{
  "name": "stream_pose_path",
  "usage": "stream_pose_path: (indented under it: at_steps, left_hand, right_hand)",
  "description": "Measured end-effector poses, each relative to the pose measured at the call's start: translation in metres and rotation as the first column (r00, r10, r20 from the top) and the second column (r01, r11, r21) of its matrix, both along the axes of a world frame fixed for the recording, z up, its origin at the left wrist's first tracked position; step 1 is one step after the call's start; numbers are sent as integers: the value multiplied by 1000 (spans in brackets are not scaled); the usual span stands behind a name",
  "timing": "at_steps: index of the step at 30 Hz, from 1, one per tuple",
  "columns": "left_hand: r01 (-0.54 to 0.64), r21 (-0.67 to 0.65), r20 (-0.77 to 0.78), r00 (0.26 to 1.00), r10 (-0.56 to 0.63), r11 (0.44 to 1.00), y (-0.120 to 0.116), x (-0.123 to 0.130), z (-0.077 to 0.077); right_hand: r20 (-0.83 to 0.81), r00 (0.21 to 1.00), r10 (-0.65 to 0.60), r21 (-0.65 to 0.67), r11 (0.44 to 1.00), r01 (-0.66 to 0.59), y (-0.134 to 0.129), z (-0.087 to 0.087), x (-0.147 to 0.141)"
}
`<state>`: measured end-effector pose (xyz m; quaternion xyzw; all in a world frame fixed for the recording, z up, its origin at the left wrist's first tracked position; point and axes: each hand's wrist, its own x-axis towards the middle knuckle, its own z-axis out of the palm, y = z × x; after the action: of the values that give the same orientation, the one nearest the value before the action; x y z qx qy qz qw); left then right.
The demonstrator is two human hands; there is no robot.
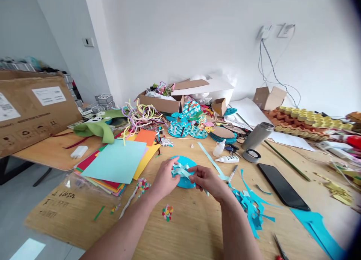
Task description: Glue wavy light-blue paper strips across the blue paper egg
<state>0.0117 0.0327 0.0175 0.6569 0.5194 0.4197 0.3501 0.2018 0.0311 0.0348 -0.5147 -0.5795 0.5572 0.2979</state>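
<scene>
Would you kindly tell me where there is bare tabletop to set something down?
Bare wood lies nearer than the blue disc, between the confetti pile and the right forearm. A narrow bare band lies between the phone and the green stick. It is crowded around the pipe cleaners and the blue scraps.

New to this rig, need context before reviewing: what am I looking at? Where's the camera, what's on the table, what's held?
No machine here: the bare left hand and right hand belong to the person wearing the camera on their head. The single picture looks forward and down over their forearms.

On the table: coloured paper to the left, paper dots nearer the camera, and a flask, phone and blue scraps to the right.

Between the hands is a blue disc with pale wavy paper on it. The right hand pinches a pale strip; the left is at the disc's edge, its grip unclear.
</scene>
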Motion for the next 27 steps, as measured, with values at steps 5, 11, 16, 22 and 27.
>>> stream_pose_path:
  at_steps: [5, 11, 16, 22, 27]
  left_hand:
    - [34, -69, 195, 981, -20, 997, -1, -2, 22]
    - [226, -175, 658, 751, -57, 958, 7, -4, 59]
    - [445, -124, 863, 489, -125, 887, 14, -12, 95]
    - [364, -23, 471, 826, -311, 931, 10, -26, 97]
    - [340, -5, -49, 939, -339, 941, 12, -26, 57]
  right_hand:
    - [21, 1000, 5, 3, 1000, -5, -1, 3, -1]
    - [54, 998, 29, 10, 1000, -29, 0, -1, -1]
    - [83, 996, 31, 27, 999, -34, 1, -5, 0]
    - [30, 999, 43, 23, 999, -43, 1, -3, 1]
    - [21, 999, 38, 41, 998, -38, -1, 0, -2]
